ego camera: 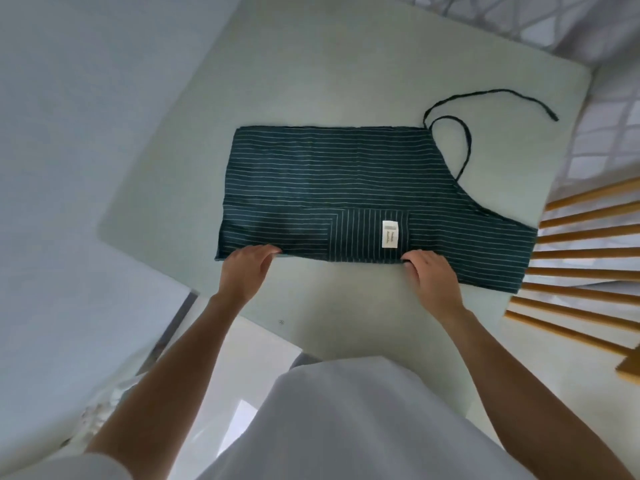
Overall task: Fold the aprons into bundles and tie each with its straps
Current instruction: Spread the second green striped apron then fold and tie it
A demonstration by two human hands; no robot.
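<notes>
Bench: pale, smooth top with rounded corners. Beyond its right edge, a chair back of parallel wooden slats. Past the far right corner, grey fabric with a light crisscross pattern. Glossy light floor below the near edge. White garment in the foreground.

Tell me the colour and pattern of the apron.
Dark teal apron with thin white stripes, seen in the head view.

Fingertips and label text I can't make out

Both my left hand and right hand have fingertips tucked under the apron hem at the tabletop near edge, so each grip is hidden; the white label print is too small to read.
</notes>
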